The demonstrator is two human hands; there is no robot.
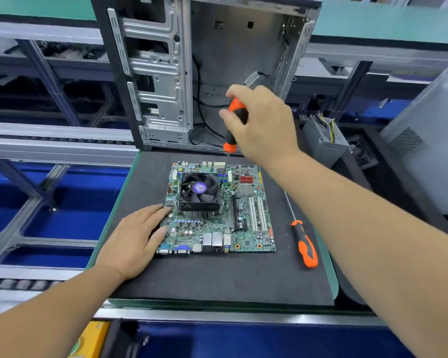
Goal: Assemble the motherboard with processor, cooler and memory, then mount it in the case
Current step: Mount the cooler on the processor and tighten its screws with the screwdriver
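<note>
One motherboard (219,215) is shown lying flat on a dark mat (217,277), near the mat's middle, with its port row turned toward the viewer. One cooler (199,193), comprising a black fan over a finned heatsink, is seated on the board's left half; a single round purple label is seen at the fan hub. Two white expansion slots are counted on the board's right half, beside one longer black slot. Whether memory is fitted cannot be told.

Two screwdrivers with orange-and-black handles are present. The first screwdriver (234,125) is gripped by the right hand (263,122), fingers curled round the handle, and is held nearly upright with its shaft reaching down to the cooler's far right corner. The second screwdriver (304,242) is seen lying on the mat just right of the board, untouched, handle toward the viewer.

The left hand (137,240) is laid flat with fingers straight, palm on the mat and fingertips pressed on the board's left edge.

One open case (207,68) is stood behind the mat, its interior facing the viewer, with black cables hanging inside. One power supply (323,140) with a bundle of coloured wires is placed to the right of the case.
</note>
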